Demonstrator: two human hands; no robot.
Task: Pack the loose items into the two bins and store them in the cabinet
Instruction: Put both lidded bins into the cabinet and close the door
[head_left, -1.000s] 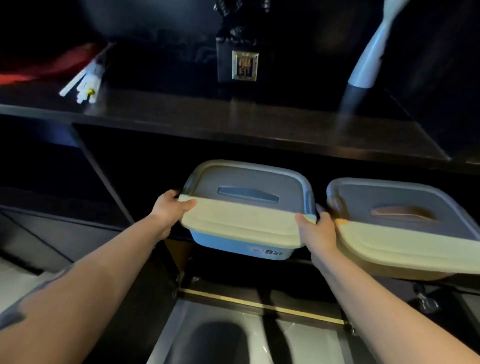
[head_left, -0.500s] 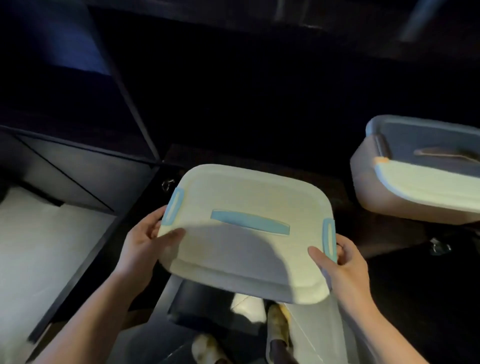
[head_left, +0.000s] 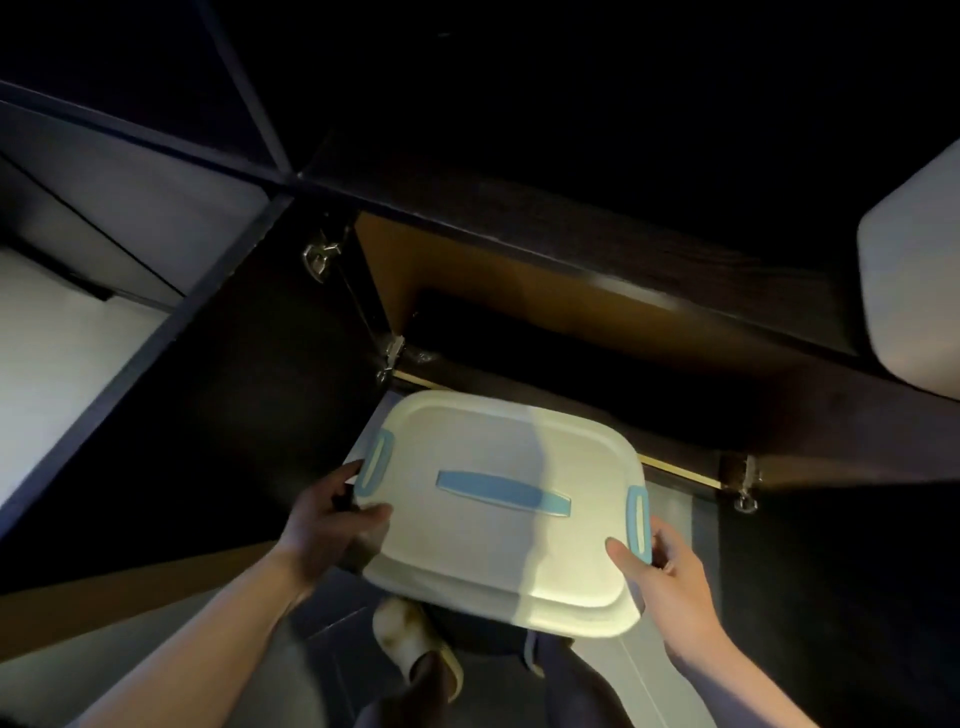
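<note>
Blue-latched bin, grasped by left hand and right hand, now lowered from the shelf toward the open cabinet; storing begins.

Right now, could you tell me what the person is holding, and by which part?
The bin, gripped at its two short ends: left hand and right hand beside the blue clips, thumbs on the lid.

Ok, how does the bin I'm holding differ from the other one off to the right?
The blue-handled bin is gripped at both sides by the left hand and right hand, held low before the open lower cabinet; the other bin sits untouched on the shelf above. The held bin shows its whole lid with blue latches; the other is cut off by the frame edge, showing just a pale corner. Both look pale with rounded corners.
</note>
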